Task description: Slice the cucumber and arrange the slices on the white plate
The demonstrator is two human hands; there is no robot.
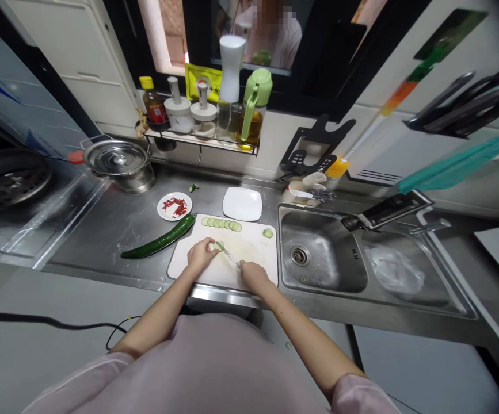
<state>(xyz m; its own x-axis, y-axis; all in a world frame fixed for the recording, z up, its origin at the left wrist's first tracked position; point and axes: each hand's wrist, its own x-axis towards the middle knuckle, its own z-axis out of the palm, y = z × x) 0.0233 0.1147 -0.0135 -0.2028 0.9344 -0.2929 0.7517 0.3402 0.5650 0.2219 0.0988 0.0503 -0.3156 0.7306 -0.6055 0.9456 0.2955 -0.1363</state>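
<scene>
My left hand (201,254) pinches a round cucumber slice (218,245) at its edge, over the white cutting board (249,276). In my right hand (254,277) is the handle of a small knife (231,257), whose blade tip touches the slice. A row of overlapping cucumber slices (221,224) lies along the board's top edge. One short cucumber piece (267,233) sits at the board's upper right corner. To the left, a long whole cucumber (158,240) lies on the counter, its end by the board's corner.
Behind the board are a white square plate (242,204), a round plate (162,208) with chopped red pieces and a green scrap (193,187). A lidded pot (132,179) stands back left. The sink (322,247) is right; a rack (197,140) holds bottles above.
</scene>
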